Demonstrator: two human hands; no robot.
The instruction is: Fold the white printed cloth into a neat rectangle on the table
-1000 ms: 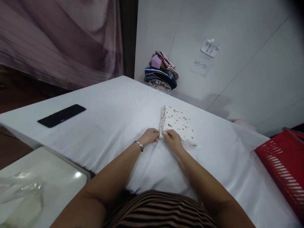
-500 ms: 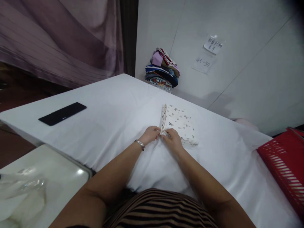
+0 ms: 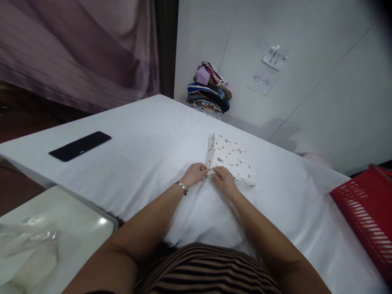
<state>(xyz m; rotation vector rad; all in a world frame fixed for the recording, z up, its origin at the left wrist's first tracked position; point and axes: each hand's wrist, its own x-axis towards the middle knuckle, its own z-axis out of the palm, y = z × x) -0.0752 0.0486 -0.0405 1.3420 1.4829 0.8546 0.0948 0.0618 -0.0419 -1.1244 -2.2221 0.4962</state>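
Observation:
A folded white cloth point(image 3: 232, 157) with small dark printed figures lies in a thick square on the white-covered table point(image 3: 147, 143). At its near left corner, my left hand point(image 3: 196, 173) pinches the layered edge between thumb and fingers. Close beside it, my right hand point(image 3: 224, 179) grips the same corner from the right, its fingers bent over the near edge. The fingertips of both hands almost meet there. Part of the near edge is hidden behind my right hand.
A black flat phone-like slab point(image 3: 81, 146) lies at the table's left. Folded clothes point(image 3: 210, 90) are stacked by the wall. A red slatted basket point(image 3: 364, 204) stands at the right. Clear plastic point(image 3: 30, 241) rests on a white surface point(image 3: 82, 212) at lower left.
My left hand has shifted slightly right and closer to the cloth's corner. The corner layers between my fingers look a little more bunched. The cloth otherwise stays in place.

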